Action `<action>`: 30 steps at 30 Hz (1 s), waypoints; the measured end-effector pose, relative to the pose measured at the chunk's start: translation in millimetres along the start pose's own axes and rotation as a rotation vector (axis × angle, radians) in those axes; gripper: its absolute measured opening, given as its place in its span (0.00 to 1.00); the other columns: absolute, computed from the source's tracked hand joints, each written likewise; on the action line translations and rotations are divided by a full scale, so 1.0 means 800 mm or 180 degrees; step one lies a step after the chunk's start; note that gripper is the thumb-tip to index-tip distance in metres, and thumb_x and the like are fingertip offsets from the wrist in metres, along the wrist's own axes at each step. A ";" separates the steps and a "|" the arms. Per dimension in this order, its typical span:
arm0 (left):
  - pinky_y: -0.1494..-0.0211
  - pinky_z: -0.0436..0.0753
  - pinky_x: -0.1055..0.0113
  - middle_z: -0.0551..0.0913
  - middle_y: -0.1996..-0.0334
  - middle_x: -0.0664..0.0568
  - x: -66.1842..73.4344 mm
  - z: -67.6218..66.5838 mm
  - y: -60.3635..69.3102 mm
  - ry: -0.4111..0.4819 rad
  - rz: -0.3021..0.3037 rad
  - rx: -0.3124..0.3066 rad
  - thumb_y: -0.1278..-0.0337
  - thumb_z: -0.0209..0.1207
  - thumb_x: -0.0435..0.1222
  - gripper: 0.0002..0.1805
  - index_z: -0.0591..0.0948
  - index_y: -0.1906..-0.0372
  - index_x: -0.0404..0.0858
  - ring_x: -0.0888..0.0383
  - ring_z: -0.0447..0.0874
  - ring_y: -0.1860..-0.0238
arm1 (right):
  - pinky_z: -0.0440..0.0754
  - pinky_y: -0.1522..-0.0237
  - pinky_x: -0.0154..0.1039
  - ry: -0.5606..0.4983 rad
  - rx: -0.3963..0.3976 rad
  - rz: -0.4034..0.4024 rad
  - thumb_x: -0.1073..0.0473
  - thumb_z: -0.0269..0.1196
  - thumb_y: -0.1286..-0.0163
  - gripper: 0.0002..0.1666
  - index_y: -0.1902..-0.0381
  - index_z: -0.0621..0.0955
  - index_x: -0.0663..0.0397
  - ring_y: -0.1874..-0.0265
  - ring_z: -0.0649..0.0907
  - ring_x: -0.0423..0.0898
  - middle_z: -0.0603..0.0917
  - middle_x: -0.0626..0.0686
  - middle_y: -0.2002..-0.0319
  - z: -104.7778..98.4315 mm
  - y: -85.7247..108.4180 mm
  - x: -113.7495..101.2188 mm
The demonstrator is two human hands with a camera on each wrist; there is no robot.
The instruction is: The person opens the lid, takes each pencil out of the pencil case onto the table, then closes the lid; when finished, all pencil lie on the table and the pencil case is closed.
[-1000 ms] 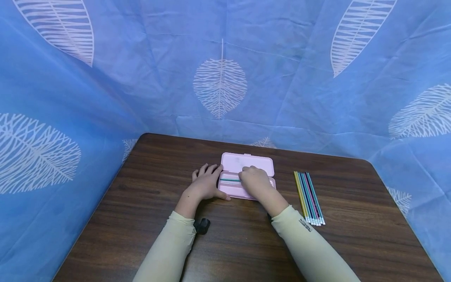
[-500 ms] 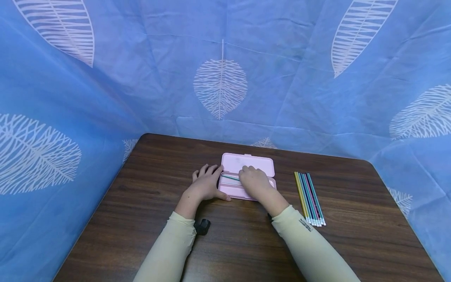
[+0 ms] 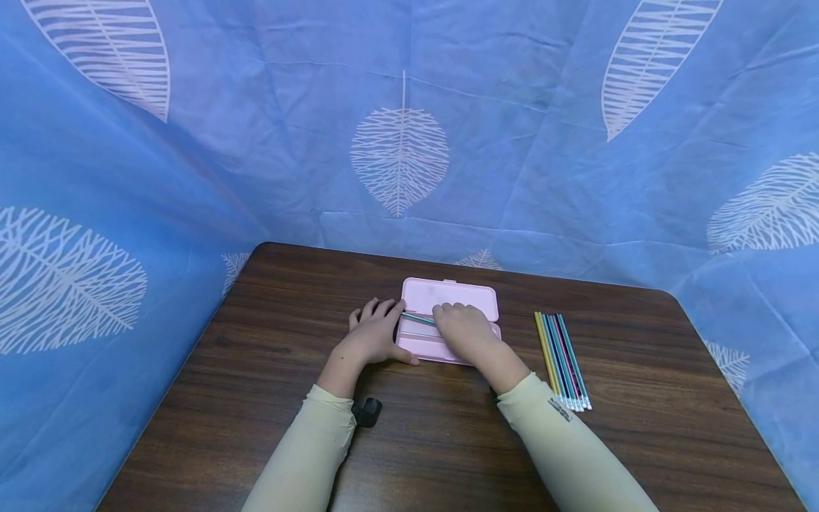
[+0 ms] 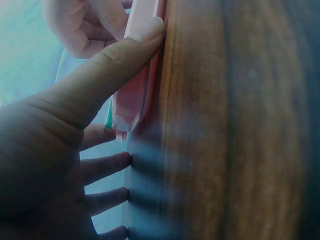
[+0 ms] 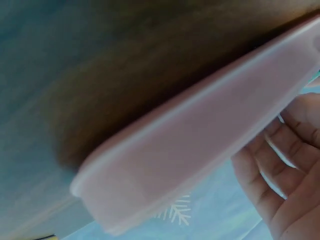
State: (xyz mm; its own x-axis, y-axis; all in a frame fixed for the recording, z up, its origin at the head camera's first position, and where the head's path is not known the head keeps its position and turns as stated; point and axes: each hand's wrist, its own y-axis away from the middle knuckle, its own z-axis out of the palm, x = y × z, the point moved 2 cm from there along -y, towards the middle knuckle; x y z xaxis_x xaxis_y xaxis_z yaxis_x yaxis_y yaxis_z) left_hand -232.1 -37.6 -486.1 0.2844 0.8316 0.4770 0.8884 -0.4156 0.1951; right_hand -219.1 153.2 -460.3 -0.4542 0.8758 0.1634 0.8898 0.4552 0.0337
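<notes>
A pink pencil case lies open on the table, its lid folded back behind the tray. My right hand is over the case with curled fingers, pinching a green pencil; the hand hides the pencil's right part. The pencil slants across the rear compartment, its left end near the tray's back left corner. At the left end of the case, my left hand spreads its fingers. In the left wrist view its thumb rests along the case's front wall, and the forefinger is close to the green pencil.
Right of the case, several pencils in yellow, blue, teal and dark colours lie side by side, white erasers toward me. The dark wooden table ends at a blue curtain with white leaf prints.
The green pencil's left end has shifted from lying along the rear compartment toward the tray's back edge. My right forearm has moved slightly right; the left hand and the case stay put.
</notes>
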 end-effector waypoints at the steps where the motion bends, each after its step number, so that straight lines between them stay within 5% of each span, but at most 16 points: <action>1: 0.16 0.52 0.30 0.59 0.14 0.45 0.000 0.000 0.000 0.0001 -0.0002 -0.0001 0.55 0.79 0.65 0.67 0.57 0.13 0.47 0.36 0.48 0.12 | 0.89 0.58 0.54 -0.0027 -0.0011 0.0007 0.66 0.58 0.19 0.07 0.51 0.82 0.62 0.62 0.88 0.56 0.89 0.60 0.58 0.000 0.000 0.001; 13: 0.16 0.51 0.30 0.59 0.14 0.45 0.000 0.003 -0.001 0.0040 -0.0008 -0.0027 0.53 0.79 0.63 0.67 0.56 0.13 0.46 0.36 0.47 0.12 | 0.90 0.52 0.52 0.0027 -0.0115 0.0016 0.65 0.63 0.21 0.14 0.42 0.86 0.56 0.54 0.89 0.54 0.90 0.56 0.50 -0.010 0.003 0.006; 30: 0.16 0.51 0.30 0.58 0.13 0.46 -0.003 0.005 -0.005 0.0032 -0.0045 -0.0065 0.55 0.79 0.65 0.68 0.55 0.12 0.48 0.37 0.47 0.12 | 0.91 0.59 0.58 -0.0127 0.0139 0.0506 0.67 0.58 0.19 0.11 0.47 0.85 0.62 0.53 0.90 0.59 0.90 0.61 0.54 -0.029 0.035 0.054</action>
State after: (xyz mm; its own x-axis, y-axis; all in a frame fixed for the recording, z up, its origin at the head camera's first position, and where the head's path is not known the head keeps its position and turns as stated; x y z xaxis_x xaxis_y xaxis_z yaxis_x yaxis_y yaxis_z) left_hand -234.9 -36.9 -491.3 0.2682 0.8337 0.4827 0.8847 -0.4114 0.2191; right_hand -212.7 200.3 -429.3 -0.3101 0.9426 0.1241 0.9481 0.3162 -0.0325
